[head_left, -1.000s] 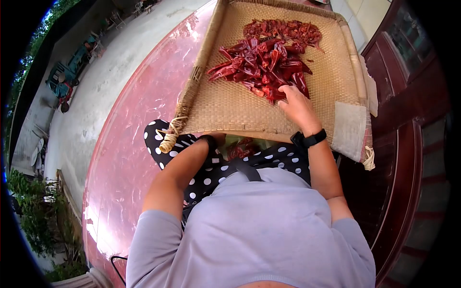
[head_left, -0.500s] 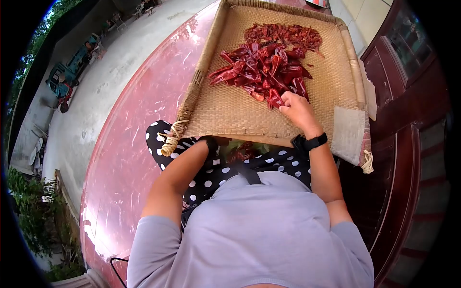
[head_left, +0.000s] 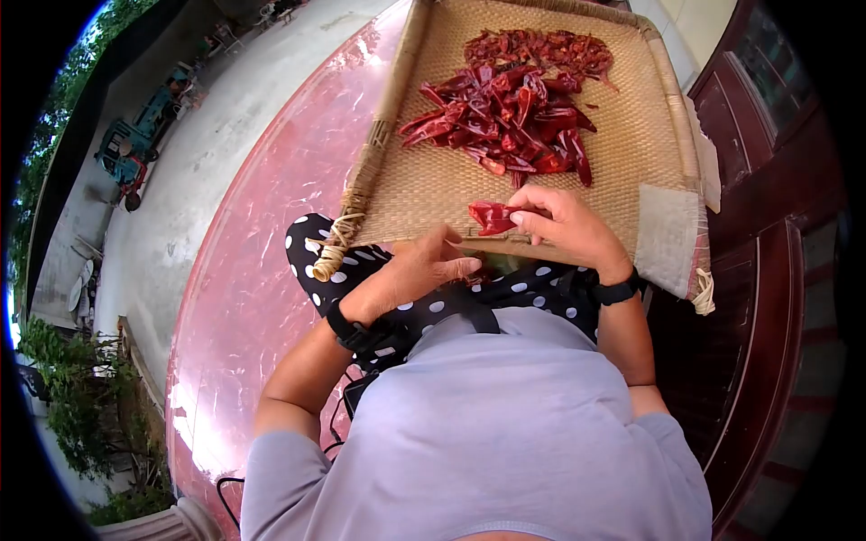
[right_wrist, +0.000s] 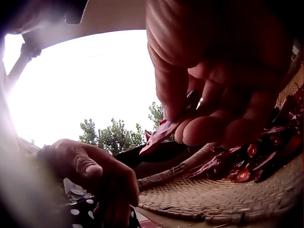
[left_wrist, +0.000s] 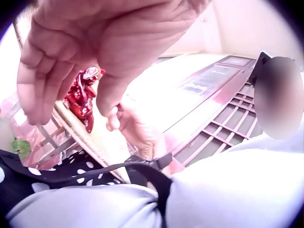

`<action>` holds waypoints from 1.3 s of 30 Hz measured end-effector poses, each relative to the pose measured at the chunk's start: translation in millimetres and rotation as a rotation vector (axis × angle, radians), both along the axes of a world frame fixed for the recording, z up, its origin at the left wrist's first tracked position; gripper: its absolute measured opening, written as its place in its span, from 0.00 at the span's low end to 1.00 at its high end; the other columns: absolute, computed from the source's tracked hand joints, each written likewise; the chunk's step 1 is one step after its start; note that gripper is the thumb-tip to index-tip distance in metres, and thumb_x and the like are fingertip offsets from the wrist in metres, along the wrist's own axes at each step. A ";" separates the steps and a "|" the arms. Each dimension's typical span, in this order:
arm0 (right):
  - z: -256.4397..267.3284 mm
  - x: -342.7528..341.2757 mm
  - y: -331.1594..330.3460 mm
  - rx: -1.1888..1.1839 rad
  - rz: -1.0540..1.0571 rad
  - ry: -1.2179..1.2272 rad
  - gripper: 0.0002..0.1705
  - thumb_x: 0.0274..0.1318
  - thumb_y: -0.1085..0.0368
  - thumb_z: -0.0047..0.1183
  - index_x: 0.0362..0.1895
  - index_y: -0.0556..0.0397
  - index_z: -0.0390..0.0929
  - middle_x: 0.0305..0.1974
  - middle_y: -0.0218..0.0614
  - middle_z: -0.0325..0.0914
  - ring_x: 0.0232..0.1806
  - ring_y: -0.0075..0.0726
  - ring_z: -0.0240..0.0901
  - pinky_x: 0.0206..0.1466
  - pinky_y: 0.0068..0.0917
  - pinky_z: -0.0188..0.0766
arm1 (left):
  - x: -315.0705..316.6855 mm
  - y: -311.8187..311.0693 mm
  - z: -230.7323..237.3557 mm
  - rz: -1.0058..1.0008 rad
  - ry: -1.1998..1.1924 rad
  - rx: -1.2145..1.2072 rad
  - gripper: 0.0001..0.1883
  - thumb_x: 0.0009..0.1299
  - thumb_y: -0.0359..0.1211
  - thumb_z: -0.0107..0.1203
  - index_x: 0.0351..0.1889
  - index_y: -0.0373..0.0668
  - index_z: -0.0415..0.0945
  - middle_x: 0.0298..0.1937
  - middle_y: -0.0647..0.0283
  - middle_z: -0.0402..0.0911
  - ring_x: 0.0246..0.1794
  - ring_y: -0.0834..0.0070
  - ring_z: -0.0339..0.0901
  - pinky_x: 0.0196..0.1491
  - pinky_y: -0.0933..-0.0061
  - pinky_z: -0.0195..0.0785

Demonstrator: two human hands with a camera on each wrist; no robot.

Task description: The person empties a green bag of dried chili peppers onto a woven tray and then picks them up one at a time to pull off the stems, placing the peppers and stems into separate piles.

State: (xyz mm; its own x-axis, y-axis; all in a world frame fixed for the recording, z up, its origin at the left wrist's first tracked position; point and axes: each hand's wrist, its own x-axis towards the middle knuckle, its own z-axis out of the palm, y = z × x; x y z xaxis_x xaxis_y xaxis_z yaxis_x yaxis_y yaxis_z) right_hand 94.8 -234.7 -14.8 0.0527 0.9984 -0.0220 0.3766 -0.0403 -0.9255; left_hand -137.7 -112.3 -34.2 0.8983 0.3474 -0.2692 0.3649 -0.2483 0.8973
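My right hand (head_left: 573, 227) pinches one dried red chili pepper (head_left: 492, 216) between thumb and fingers, over the front edge of the woven tray (head_left: 415, 203). In the right wrist view that chili (right_wrist: 160, 134) sticks out from under the thumb. Just left of it, my left hand (head_left: 417, 270) is raised at the tray's near edge, its fingers loosely bent and holding nothing. The left wrist view shows this palm (left_wrist: 95, 38) with the fingers pointing down. Behind both hands a heap of dried red chilies (head_left: 501, 117) lies on the tray, with smaller chili pieces (head_left: 541, 52) beyond it.
Under the tray's front edge, dark red bits partly show above the lap in polka-dot trousers (head_left: 433, 307). A cloth patch (head_left: 669, 236) covers the tray's right front corner. Dark red wooden doors (head_left: 767, 270) stand at the right, and a shiny red floor (head_left: 244, 298) spreads left.
My right hand has drawn back from the heap toward me, bringing one chili with it. The left hand has come up from below the tray's edge into view.
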 end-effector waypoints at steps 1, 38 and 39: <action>0.4 -2.5 -0.4 -0.025 0.042 0.018 0.10 0.66 0.65 0.53 0.46 0.58 0.76 0.32 0.26 0.75 0.29 0.17 0.69 0.33 0.20 0.69 | 0.5 -5.4 5.5 0.066 -0.060 -0.083 0.20 0.74 0.41 0.58 0.53 0.33 0.75 0.44 0.58 0.81 0.42 0.73 0.76 0.44 0.73 0.71; -56.4 42.1 54.6 0.022 -0.496 -0.800 0.13 0.56 0.67 0.54 0.46 0.48 0.73 0.47 0.42 0.76 0.47 0.54 0.76 0.45 0.47 0.72 | 85.9 61.3 -67.1 0.369 -0.413 -0.715 0.11 0.75 0.28 0.53 0.54 0.40 0.71 0.46 0.65 0.78 0.45 0.76 0.79 0.51 0.75 0.76; -57.6 40.2 52.8 0.059 -0.464 -0.799 0.13 0.56 0.67 0.54 0.46 0.48 0.73 0.47 0.42 0.76 0.47 0.54 0.76 0.45 0.48 0.72 | 85.0 60.0 -69.1 0.379 -0.425 -0.714 0.11 0.75 0.27 0.53 0.54 0.40 0.71 0.45 0.65 0.78 0.45 0.76 0.79 0.51 0.75 0.76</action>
State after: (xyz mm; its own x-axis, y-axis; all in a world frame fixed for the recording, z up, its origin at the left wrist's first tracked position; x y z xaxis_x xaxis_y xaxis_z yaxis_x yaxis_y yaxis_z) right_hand 135.1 -182.0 -72.3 0.4252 0.8718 0.2432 0.8618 -0.3080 -0.4030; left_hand -52.8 -52.3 -103.3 0.8304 0.5175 -0.2065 -0.0871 0.4867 0.8692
